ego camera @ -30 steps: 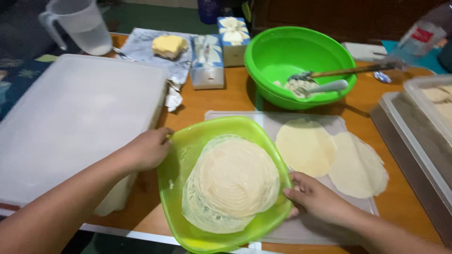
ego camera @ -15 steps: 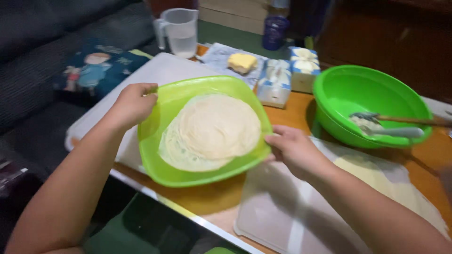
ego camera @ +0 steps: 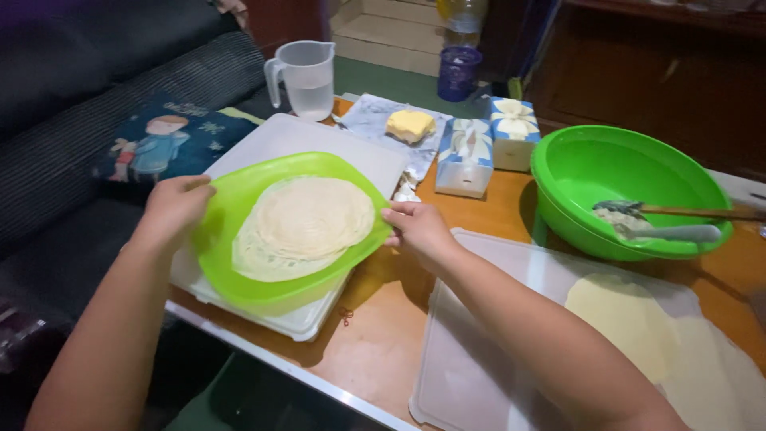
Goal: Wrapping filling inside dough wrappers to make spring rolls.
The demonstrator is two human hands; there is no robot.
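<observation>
A home living room used for making food

A dark sofa (ego camera: 88,104) with a picture cushion (ego camera: 163,144) stands just beside the wooden worktop (ego camera: 383,319), which carries a water jug (ego camera: 306,77), a block of butter (ego camera: 410,124), a green bowl (ego camera: 622,187) and flat dough rounds (ego camera: 630,315).

A clear jug (ego camera: 306,77) stands beyond the left hand; a butter block (ego camera: 410,125) on foil and two bowed boxes (ego camera: 488,147) lie beyond the right. Further right, a green basin (ego camera: 630,190) holds what may be two utensils
</observation>
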